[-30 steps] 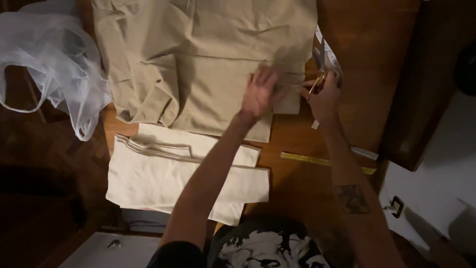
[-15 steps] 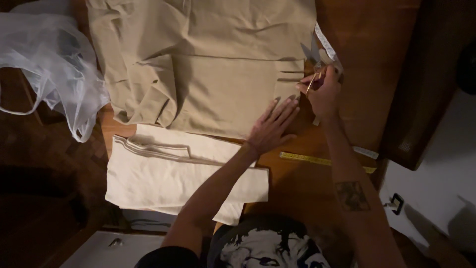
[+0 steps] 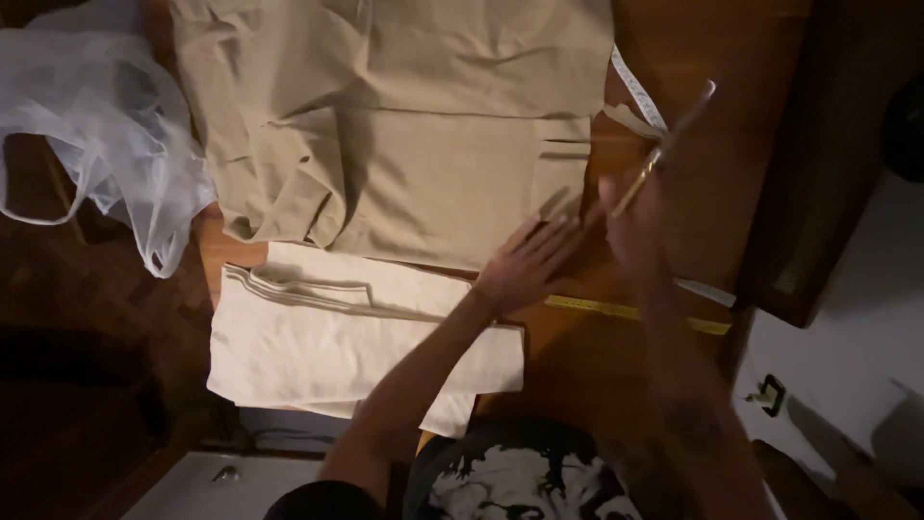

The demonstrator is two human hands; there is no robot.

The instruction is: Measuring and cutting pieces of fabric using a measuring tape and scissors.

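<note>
A large beige cloth (image 3: 404,144) lies spread on a brown wooden table (image 3: 731,164), its right edge cut into narrow strips. My left hand (image 3: 529,262) lies flat, fingers apart, on the cloth's lower right corner. Just to its right, my right hand (image 3: 630,226) is blurred and holds scissors (image 3: 666,144) whose blades point up and to the right, lifted off the cloth's edge. A folded cream cloth (image 3: 337,337) lies below the beige one, under my left forearm.
A white measuring tape (image 3: 640,96) runs along the cloth's right edge and a yellow one (image 3: 626,312) lies near the table's front. A clear plastic bag (image 3: 96,125) sits at the left. A dark wooden piece (image 3: 818,164) stands at the right.
My left hand slid down from the cut strips to the cloth's lower right corner. My right hand pulled the scissors back from the cloth's edge and raised their blades.
</note>
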